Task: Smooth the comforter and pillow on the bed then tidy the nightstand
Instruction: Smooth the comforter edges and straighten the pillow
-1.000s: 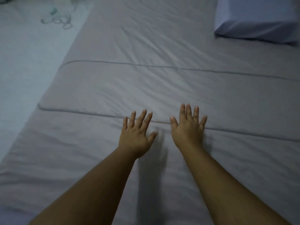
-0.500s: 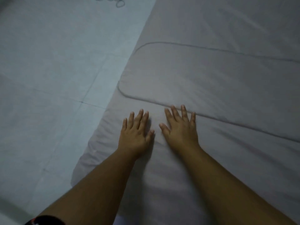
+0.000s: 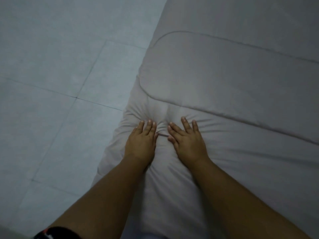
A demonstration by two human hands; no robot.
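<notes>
Palms down | left hand (image 3: 140, 140) and right hand (image 3: 189, 143) flat, fingers straight, slightly fanned, pressing the comforter (image 3: 224, 80) near its corner | it fills 12 to 5 o'clock, tiled floor (image 3: 51, 83) at 9 | looks soft, puffy, light (bunching between the thumbs) | likely best swept flat, not pinched

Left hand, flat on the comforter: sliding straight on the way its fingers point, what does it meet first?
The bunched folds of comforter just past the fingertips of the left hand, then the stitched seam. Beyond that the way looks free, only flat quilted fabric, as far as the picture shows.
</notes>
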